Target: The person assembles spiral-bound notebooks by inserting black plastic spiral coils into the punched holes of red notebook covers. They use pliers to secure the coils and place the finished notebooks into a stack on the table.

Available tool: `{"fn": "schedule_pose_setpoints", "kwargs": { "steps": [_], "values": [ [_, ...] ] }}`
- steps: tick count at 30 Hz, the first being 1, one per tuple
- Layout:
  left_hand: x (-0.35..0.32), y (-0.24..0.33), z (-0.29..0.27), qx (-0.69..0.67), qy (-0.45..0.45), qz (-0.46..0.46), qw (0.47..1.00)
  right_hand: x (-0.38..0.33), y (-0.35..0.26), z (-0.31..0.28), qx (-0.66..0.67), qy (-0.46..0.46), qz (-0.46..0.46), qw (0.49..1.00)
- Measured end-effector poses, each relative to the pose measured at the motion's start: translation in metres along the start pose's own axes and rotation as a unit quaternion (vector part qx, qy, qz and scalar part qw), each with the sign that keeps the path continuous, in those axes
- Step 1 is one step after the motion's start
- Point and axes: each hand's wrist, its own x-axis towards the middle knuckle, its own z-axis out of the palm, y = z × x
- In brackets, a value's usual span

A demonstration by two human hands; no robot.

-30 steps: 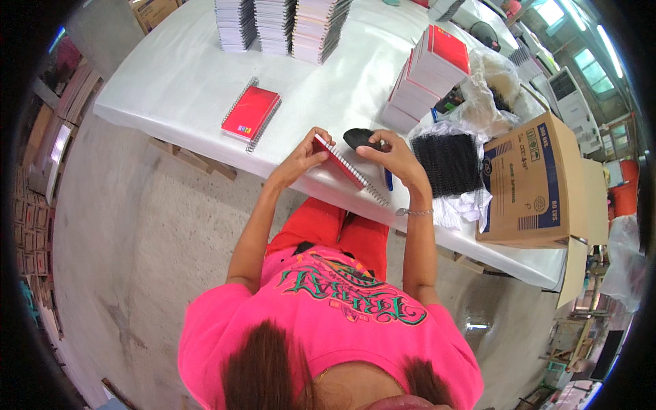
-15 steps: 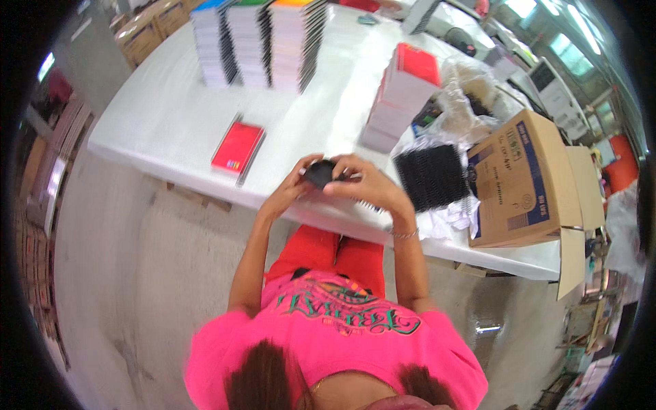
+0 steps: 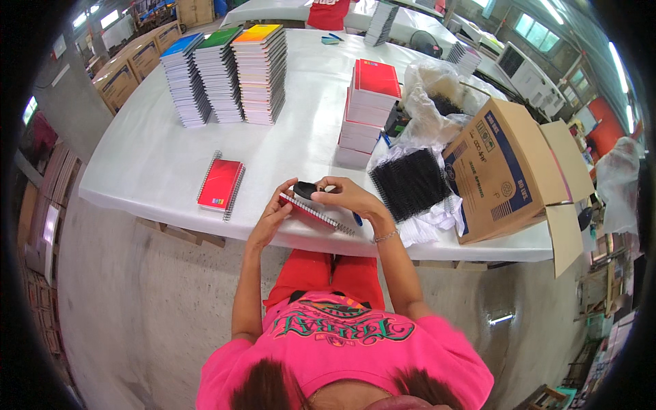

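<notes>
A red spiral notebook (image 3: 307, 210), seen mostly along its coil edge, is tilted between my hands at the table's front edge. My left hand (image 3: 273, 217) is closed on its left end. A wire coil (image 3: 339, 228) runs along the pages and sticks out past the lower right end. Just above the notebook is a small black rounded piece (image 3: 305, 190). The fingertips of my right hand (image 3: 350, 197) pinch at its right side, and they partly hide it. Beneath the right hand shows a blue pen-like thing (image 3: 357, 219). Another red spiral notebook (image 3: 221, 184) lies flat to the left.
Stacks of blue (image 3: 183, 78), green (image 3: 219, 75) and yellow-covered notebooks (image 3: 260, 74) stand at the far left. Red-covered books (image 3: 365, 113) are piled right of centre. Black coils (image 3: 412, 183) lie beside an open cardboard box (image 3: 506, 171). A person in red (image 3: 329, 14) is across the table.
The view has shifted and sharpened. My hands have turned, so the red notebook's coil edge now shows below the black piece.
</notes>
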Motion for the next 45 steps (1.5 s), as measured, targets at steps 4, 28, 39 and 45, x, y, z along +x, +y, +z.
{"fn": "schedule_pose_setpoints", "kwargs": {
  "steps": [4,28,39,45],
  "values": [
    [-0.001,0.0,0.0,0.008,-0.001,-0.001,1.0,-0.003,-0.001,0.002,-0.033,-0.008,-0.028,0.999],
    [-0.005,-0.007,0.03,0.188,0.256,0.13,0.939,-0.056,0.066,0.019,-0.366,0.394,-0.058,0.841],
    [-0.005,0.011,0.023,0.282,0.246,0.118,0.92,-0.074,-0.001,0.05,-0.12,0.39,-0.17,0.897],
    [-0.007,0.015,0.027,0.33,0.241,0.173,0.896,-0.071,-0.012,0.09,-0.159,0.306,-0.2,0.917]
  ]
}}
